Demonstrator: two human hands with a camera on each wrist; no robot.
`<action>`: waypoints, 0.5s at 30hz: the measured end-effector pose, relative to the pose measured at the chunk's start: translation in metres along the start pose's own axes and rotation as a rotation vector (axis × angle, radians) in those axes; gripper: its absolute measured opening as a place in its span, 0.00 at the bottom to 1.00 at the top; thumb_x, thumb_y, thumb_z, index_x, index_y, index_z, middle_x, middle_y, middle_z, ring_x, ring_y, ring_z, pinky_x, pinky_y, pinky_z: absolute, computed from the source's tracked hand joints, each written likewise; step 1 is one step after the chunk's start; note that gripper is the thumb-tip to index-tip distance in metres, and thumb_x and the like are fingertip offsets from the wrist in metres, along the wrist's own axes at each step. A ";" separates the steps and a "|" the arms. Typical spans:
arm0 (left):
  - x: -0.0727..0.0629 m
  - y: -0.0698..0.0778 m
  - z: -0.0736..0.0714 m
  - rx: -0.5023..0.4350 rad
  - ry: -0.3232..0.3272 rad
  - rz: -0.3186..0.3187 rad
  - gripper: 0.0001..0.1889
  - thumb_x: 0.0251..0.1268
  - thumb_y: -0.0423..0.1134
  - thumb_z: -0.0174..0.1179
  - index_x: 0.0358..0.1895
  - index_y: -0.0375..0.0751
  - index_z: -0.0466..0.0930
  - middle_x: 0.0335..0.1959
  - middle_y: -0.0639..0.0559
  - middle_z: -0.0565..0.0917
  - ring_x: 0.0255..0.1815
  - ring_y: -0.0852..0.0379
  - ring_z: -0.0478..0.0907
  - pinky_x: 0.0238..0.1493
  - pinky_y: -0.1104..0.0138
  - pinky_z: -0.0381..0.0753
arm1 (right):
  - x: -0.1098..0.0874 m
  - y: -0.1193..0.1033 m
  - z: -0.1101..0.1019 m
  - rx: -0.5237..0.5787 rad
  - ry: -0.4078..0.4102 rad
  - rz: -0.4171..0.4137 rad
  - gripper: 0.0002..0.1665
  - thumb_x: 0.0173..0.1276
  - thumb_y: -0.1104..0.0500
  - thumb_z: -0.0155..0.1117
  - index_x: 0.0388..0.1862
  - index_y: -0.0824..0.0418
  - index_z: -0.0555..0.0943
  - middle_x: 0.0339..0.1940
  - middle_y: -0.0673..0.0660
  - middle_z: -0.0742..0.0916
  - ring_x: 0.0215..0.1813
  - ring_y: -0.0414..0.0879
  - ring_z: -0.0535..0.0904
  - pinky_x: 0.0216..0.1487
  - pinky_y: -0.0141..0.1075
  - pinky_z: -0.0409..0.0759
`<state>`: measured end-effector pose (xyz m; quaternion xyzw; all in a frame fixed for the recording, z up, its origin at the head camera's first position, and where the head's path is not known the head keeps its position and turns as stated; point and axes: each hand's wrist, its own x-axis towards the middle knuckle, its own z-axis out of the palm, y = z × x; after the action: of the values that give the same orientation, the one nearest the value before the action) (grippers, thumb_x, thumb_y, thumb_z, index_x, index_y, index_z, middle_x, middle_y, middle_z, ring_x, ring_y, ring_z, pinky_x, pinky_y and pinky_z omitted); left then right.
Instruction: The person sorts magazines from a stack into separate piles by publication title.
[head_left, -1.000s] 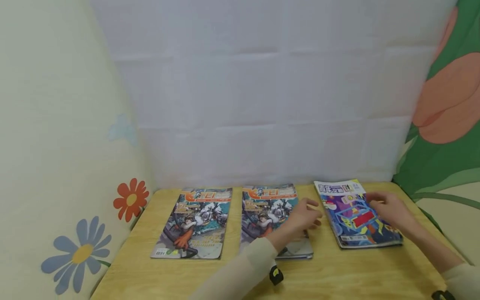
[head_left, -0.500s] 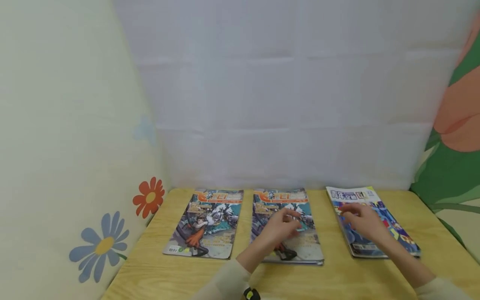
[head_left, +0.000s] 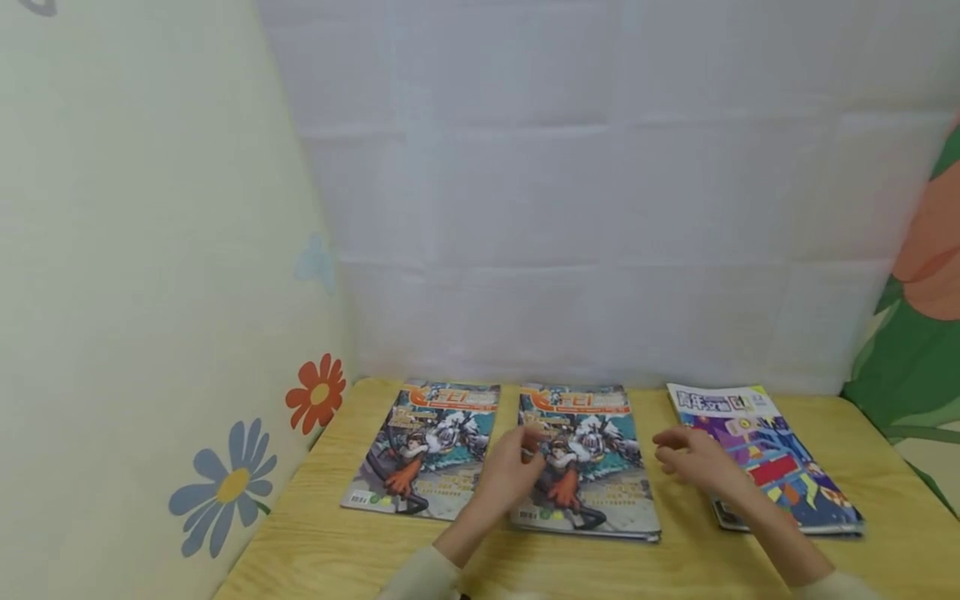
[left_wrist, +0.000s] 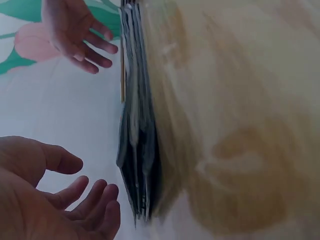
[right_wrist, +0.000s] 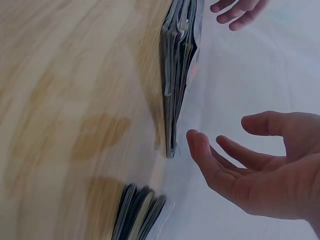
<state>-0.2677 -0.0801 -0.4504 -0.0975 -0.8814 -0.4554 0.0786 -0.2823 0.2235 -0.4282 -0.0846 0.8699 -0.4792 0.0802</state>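
Note:
Three magazine piles lie flat in a row. The middle magazine stack (head_left: 592, 475) shows a comic-style cover with an orange title. My left hand (head_left: 510, 471) hovers over its left edge, fingers loosely bent and holding nothing. Between this stack and the right magazine stack (head_left: 772, 467), which has a purple and blue cover, my right hand (head_left: 697, 458) hangs with nothing in its grasp. In the right wrist view, the right hand (right_wrist: 270, 175) has thumb and fingers spread apart, beside the layered page edges of the middle stack (right_wrist: 175, 80).
A left magazine (head_left: 427, 450) with the same comic cover as the middle one lies on the wooden table (head_left: 300, 542). Behind the table hangs a white cloth (head_left: 585, 208). A wall painted with flowers (head_left: 225, 487) borders the left side, and a green mural rises at the right.
Both hands have moved left: my right hand from the right stack's right side to its left, my left hand from the middle stack's right edge to its left. The head view has turned slightly left.

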 end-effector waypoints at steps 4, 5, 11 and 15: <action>0.005 -0.010 -0.008 0.047 0.034 0.006 0.18 0.60 0.28 0.61 0.54 0.32 0.80 0.44 0.45 0.83 0.40 0.53 0.81 0.38 0.61 0.83 | 0.005 -0.004 0.006 0.046 -0.003 0.038 0.26 0.77 0.61 0.56 0.65 0.79 0.72 0.56 0.71 0.82 0.48 0.58 0.84 0.46 0.46 0.85; 0.007 -0.012 -0.010 0.058 0.030 -0.004 0.18 0.61 0.29 0.61 0.55 0.31 0.80 0.44 0.44 0.82 0.40 0.52 0.81 0.38 0.61 0.83 | 0.005 -0.005 0.008 0.050 0.001 0.046 0.26 0.77 0.61 0.56 0.65 0.79 0.72 0.56 0.72 0.82 0.48 0.58 0.84 0.46 0.46 0.85; 0.015 -0.025 -0.024 0.103 -0.051 -0.098 0.25 0.66 0.34 0.62 0.63 0.24 0.73 0.46 0.36 0.81 0.43 0.42 0.80 0.40 0.53 0.83 | 0.009 -0.010 0.011 0.092 -0.031 0.058 0.27 0.77 0.62 0.56 0.64 0.83 0.69 0.53 0.73 0.82 0.50 0.61 0.83 0.48 0.47 0.85; 0.017 -0.030 -0.030 0.152 -0.162 -0.128 0.28 0.66 0.36 0.61 0.64 0.19 0.72 0.45 0.36 0.83 0.42 0.43 0.81 0.41 0.53 0.82 | 0.011 -0.007 0.013 0.141 -0.065 0.069 0.30 0.75 0.64 0.57 0.64 0.88 0.64 0.51 0.75 0.81 0.47 0.60 0.83 0.48 0.48 0.85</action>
<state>-0.2901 -0.1199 -0.4527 -0.0714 -0.9212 -0.3822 -0.0150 -0.2894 0.2066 -0.4303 -0.0642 0.8333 -0.5333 0.1307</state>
